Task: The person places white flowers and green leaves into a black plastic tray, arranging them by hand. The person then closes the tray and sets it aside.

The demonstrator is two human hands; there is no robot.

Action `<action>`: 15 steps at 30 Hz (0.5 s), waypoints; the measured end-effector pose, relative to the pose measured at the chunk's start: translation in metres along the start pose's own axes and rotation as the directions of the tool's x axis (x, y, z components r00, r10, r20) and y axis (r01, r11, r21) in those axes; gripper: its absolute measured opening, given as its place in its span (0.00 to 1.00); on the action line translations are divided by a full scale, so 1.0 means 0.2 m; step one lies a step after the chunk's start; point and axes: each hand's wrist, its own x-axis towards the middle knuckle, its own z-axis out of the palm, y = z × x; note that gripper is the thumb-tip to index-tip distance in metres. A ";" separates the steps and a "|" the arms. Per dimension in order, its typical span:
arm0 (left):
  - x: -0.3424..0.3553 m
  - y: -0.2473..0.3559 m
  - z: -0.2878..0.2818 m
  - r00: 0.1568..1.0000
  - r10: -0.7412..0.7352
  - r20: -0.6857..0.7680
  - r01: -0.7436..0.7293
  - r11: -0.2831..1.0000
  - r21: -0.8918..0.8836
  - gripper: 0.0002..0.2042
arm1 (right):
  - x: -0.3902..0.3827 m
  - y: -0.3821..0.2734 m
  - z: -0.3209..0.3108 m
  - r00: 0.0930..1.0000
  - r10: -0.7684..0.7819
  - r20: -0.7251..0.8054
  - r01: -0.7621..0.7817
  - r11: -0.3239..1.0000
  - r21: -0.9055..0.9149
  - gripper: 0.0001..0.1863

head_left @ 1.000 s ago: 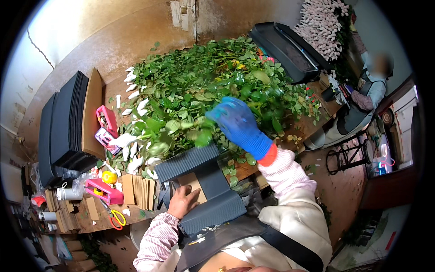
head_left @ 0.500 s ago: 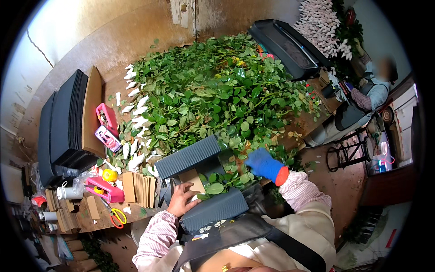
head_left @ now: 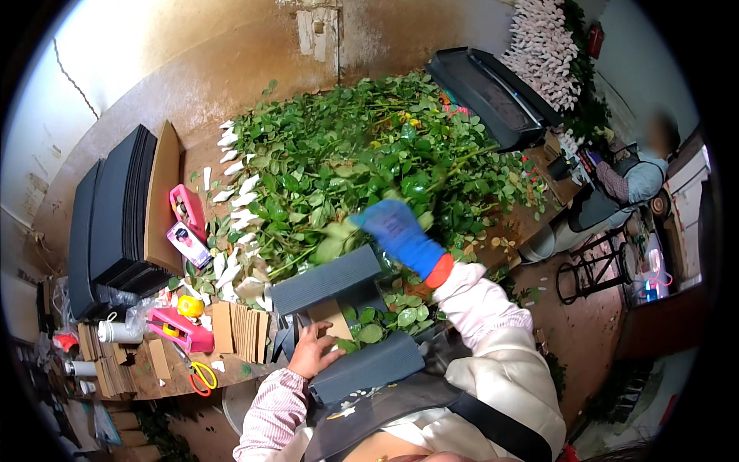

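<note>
My bare left hand (head_left: pixel 315 352) rests with fingers apart on the brown cardboard insert (head_left: pixel 329 314) of an open dark grey ribbed box (head_left: pixel 362 372), near some leafy stems inside it. My right hand (head_left: pixel 392 231), in a blue glove with a red cuff, is above the box, closed on a rose stem whose leaves are blurred. Behind it lies a large heap of green rose stems (head_left: pixel 339 154), with white sleeved heads (head_left: pixel 246 185) along its left side.
Stacked dark boards (head_left: pixel 115 215), a pink dispenser (head_left: pixel 181 327), scissors (head_left: pixel 200 373) and cardboard pieces (head_left: pixel 239 331) occupy the table's left. A black case (head_left: pixel 485 92) sits at back right. A co-worker (head_left: pixel 631 177) is at the right beside a black stool frame (head_left: pixel 585 273).
My right hand went down to the box, leaving leafy stems inside, and is now back up and leftward over the heap with a stem. My left hand stays on the box.
</note>
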 end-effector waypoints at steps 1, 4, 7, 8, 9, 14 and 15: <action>0.01 -0.01 0.01 1.000 0.016 0.000 -0.016 1.000 0.019 0.15 | -0.04 0.08 0.00 0.996 0.062 0.066 -0.056 0.995 -0.086 0.11; -0.01 -0.01 -0.01 1.000 0.006 0.004 -0.006 0.999 0.038 0.16 | -0.28 0.39 -0.17 0.941 0.166 -0.294 -0.104 0.971 0.214 0.20; -0.01 0.00 0.00 1.000 -0.013 -0.012 0.013 1.000 0.007 0.15 | -0.48 0.42 -0.46 0.902 0.157 -0.401 -0.038 0.957 0.288 0.30; -0.02 0.00 -0.01 1.000 -0.013 -0.008 0.014 1.000 0.005 0.16 | -0.54 0.38 -0.54 0.923 0.183 -0.340 -0.059 0.937 0.344 0.31; -0.03 -0.02 -0.01 1.000 -0.008 -0.003 0.008 1.000 0.001 0.18 | -0.61 0.34 -0.59 0.939 0.206 -0.276 -0.086 0.916 0.393 0.31; -0.04 -0.04 0.02 0.981 -0.158 -0.111 0.135 0.973 -0.187 0.51 | -0.98 0.30 -0.29 0.993 -0.092 0.078 0.047 0.895 0.444 0.28; -0.05 -0.07 0.05 0.979 -0.172 -0.112 0.141 0.960 -0.241 0.54 | -1.06 0.30 -0.18 0.978 -0.109 0.177 0.039 0.933 0.357 0.27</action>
